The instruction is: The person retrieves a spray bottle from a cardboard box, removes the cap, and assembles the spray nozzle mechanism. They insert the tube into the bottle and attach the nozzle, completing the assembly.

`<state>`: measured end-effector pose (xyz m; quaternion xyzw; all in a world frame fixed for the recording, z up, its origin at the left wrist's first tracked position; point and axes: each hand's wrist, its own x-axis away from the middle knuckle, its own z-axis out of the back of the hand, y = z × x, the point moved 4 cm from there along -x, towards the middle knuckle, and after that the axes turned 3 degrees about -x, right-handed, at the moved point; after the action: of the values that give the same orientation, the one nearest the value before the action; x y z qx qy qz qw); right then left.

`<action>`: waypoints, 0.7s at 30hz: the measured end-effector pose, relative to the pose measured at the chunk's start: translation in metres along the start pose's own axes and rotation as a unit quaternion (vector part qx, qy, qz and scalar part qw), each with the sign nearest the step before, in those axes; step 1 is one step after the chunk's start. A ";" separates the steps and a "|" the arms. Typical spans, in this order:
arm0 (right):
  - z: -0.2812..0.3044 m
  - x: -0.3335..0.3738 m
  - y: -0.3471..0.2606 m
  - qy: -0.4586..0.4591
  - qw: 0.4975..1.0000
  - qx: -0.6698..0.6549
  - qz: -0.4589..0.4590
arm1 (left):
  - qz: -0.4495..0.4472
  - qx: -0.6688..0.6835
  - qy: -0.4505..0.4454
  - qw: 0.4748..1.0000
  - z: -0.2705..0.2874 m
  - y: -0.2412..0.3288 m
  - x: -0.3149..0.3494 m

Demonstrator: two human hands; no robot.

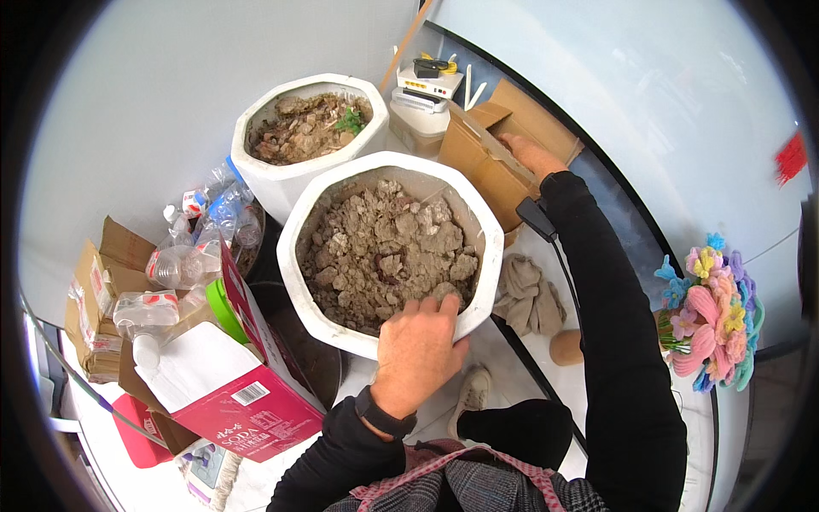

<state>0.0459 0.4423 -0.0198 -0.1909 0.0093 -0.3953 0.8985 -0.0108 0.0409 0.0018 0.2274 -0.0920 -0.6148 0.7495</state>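
Observation:
A white octagonal flowerpot [299, 316] full of dry, lumpy soil [384, 247] stands in front of me. My left hand [418, 346] grips its near rim, with the fingers bent over the inside edge beside the soil. My right arm reaches far forward past the pot. At its end, my right hand [531, 158] is closed on the upper part of an open cardboard box [478, 162]; its fingertips are partly hidden. A dark adapter with a cable [536, 218] hangs close to my right wrist.
Behind stands a second white pot [281, 183] with soil and a green sprig. White routers [431, 81] sit beside it. Plastic bottles [183, 264] and a pink-and-white carton [247, 410] crowd the left. A grey cloth [529, 294] lies right of the pot; crocheted flowers [712, 316] stand farther right.

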 end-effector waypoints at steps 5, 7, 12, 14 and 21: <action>-0.014 0.006 0.007 0.016 0.997 -0.053 0.048 | 0.006 -0.002 0.000 1.000 0.001 -0.001 0.004; -0.009 -0.004 0.010 0.014 0.996 -0.082 -0.014 | -0.001 0.002 -0.002 1.000 0.001 0.003 -0.002; 0.003 0.024 -0.005 0.127 0.992 0.000 0.007 | 0.017 -0.004 0.004 1.000 0.001 -0.002 0.003; 0.025 0.038 0.055 0.248 0.968 -0.002 -0.049 | -0.003 0.001 0.009 1.000 0.000 0.005 -0.004; -0.001 0.085 0.083 0.316 0.803 -0.497 -0.088 | 0.017 -0.020 0.006 1.000 0.000 0.002 0.000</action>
<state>0.1634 0.4323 -0.0386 -0.4759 0.4711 -0.4526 0.5888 -0.0093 0.0408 0.0030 0.2144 -0.0794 -0.6023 0.7648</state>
